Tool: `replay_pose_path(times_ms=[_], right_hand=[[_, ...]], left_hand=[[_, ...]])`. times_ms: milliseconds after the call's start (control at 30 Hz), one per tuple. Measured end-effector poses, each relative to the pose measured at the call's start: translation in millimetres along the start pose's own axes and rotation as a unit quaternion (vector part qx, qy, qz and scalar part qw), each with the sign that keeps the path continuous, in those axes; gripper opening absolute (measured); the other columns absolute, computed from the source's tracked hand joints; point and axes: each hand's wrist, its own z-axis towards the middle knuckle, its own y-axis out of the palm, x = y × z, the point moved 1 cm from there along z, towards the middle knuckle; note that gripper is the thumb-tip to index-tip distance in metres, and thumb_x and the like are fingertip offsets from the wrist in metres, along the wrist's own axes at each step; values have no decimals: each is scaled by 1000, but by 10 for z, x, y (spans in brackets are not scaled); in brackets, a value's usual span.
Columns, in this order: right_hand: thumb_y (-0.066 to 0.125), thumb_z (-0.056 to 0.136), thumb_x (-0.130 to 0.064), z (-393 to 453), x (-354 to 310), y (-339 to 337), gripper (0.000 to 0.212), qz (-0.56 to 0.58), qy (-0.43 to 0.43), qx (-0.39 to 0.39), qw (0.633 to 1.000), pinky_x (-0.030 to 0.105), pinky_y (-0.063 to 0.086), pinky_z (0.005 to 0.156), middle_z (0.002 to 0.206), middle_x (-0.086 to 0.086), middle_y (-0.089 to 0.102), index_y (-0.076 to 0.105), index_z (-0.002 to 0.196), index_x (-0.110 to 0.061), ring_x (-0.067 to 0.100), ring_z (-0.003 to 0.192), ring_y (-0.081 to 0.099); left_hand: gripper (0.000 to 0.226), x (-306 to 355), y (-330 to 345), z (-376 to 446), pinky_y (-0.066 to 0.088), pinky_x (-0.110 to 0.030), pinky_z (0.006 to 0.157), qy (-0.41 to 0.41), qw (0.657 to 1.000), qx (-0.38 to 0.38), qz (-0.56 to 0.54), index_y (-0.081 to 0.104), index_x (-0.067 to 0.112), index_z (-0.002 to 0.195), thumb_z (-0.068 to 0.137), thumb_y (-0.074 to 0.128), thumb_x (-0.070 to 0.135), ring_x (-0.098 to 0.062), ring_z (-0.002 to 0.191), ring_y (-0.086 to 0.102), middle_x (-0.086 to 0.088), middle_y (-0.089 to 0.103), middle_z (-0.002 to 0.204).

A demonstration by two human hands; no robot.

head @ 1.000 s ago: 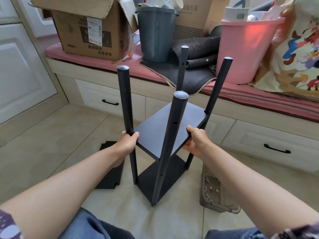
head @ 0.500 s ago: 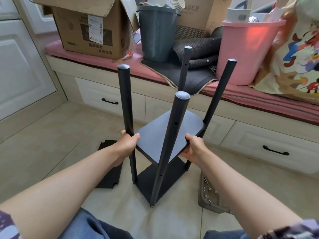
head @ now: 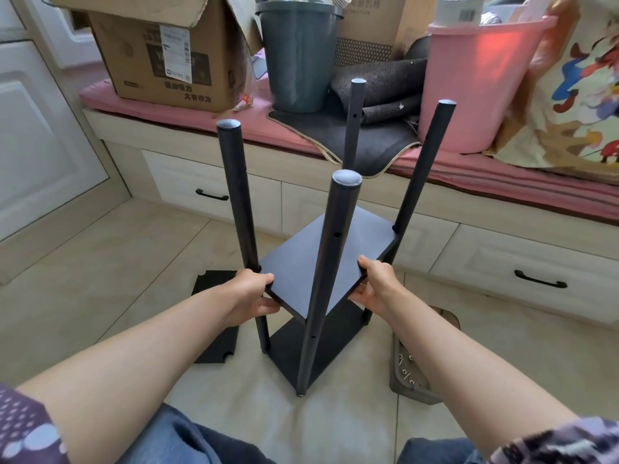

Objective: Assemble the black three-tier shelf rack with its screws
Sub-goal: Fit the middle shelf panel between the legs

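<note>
Surroundings: tiled floor [head: 83, 296]; window seat with drawers [head: 214, 189] and pink cushion [head: 502, 182]. On the cushion, left to right: open cardboard box [head: 167, 55], grey bucket [head: 298, 58], folded dark mat [head: 378, 85], pink tub [head: 482, 82], patterned bag [head: 576, 95]. Contents of bucket and tub only partly seen; paper items show above the rims.

Loose black shelf panel [head: 214, 326]: flat on the floor, just left of the rack, partly hidden under the left forearm.

Shelf rack [head: 321, 349]: black, standing on the floor in front of the person. Bottom panel in place between four upright poles. Near pole [head: 331, 262] rises in front of the middle panel and crosses the view between the two hands; side holes visible in it.

Middle shelf panel [head: 318, 262]: held between the poles above the bottom panel, tilted, far edge higher.

Left hand [head: 251, 293]: arm extended, fingers curled over the panel's left near edge, thumb below; grip closed on the panel.

Right hand [head: 375, 286]: arm extended, fingers wrapped over the right near edge; grip closed on the panel.

Small tray [head: 415, 373]: on the floor right of the rack, under the right forearm, holding screws [head: 405, 371].
</note>
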Motion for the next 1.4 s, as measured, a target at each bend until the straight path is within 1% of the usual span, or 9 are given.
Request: replay_pose_path(times_ms=[67,267,600,700,867,1000,1067,1233,1400], right_hand=[[47,105,-25,-10,8,-1,14,3,0,-1,1000,49,57,88,115,13,65,55,106,-13,30,103,66],[48,104,-26,-8,40,45,14,4,-17,11,1000,48,58,86,113,11,65,54,105,-14,28,101,66],[42,105,-17,1,117,318,10,147,24,1,989,43,57,54,105,9,68,52,104,-17,27,90,68],[42,106,-19,7,102,354,11,167,35,5,985,45,58,56,104,10,69,51,113,-17,29,89,69],[45,104,-25,-53,-60,298,13,38,72,8,997,42,59,52,90,13,69,53,102,-14,31,78,69],[42,102,-25,71,-465,-22,15,-33,60,85,994,46,60,77,100,14,61,45,108,-11,35,97,65],[43,102,-23,99,-610,-202,15,-173,44,120,977,35,58,56,104,11,50,41,113,-13,28,90,60],[43,100,-28,184,-713,-104,33,-544,-236,178,785,26,32,48,73,7,53,49,74,-9,20,58,48],[58,94,-15,331,-1052,363,47,-355,-426,89,827,7,32,45,47,-4,40,43,50,-13,3,41,43]], left_hand=[[40,19,-10,-35,62,-40,64,-7,1000,-9,-19,35,1,145,108,45,8,-30,87,69,-19,62,108],[38,47,-47,-41,62,-43,63,-14,1000,-6,-26,38,0,141,106,49,7,-33,93,70,-24,62,120],[36,204,-191,244,58,-47,86,52,991,64,-110,47,-6,137,102,55,1,-33,105,68,-23,64,122],[27,177,-161,224,61,-38,59,35,990,59,-127,56,-6,124,102,58,8,-28,81,72,-17,71,96],[18,104,-114,138,57,-33,46,13,996,-20,-87,63,-2,101,105,52,12,-20,55,73,-7,72,60],[17,114,-140,131,58,-34,47,10,994,-38,-97,62,-2,106,105,51,10,-22,58,75,-9,74,63],[17,113,-133,134,58,-34,47,6,994,-42,-98,61,-3,110,105,51,10,-23,60,75,-10,74,66],[16,120,-155,183,58,-35,48,-3,994,-51,-100,60,-3,111,104,52,8,-24,60,75,-11,74,66],[22,90,-180,235,59,-38,51,-6,991,-64,-113,57,-4,121,104,50,7,-26,64,76,-13,76,72]])
